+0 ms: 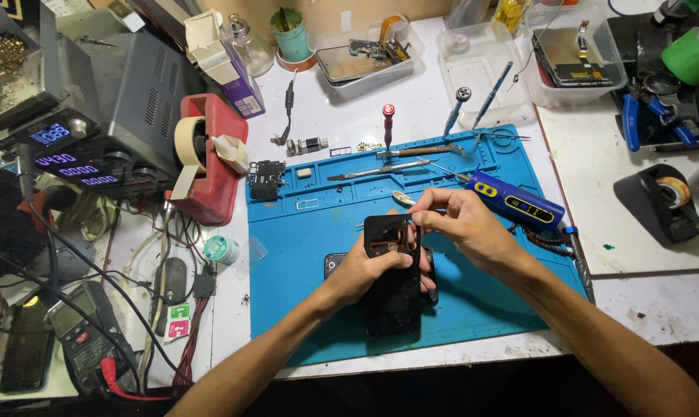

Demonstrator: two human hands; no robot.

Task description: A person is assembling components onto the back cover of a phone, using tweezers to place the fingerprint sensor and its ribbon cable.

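A: Where's the phone?
B: Above the blue mat, gripped in the left hand; the right hand pinches something small at its top edge.
A: Risk?
B: I'd say a slip could drop that bit among the tools

Left hand grips a black opened phone from its left edge, held upright over the blue work mat on the white table. Right hand pinches at the phone's upper right corner, fingertips closed together. Blue electric screwdriver lies just beyond the right hand; red tape dispenser sits left of the mat.
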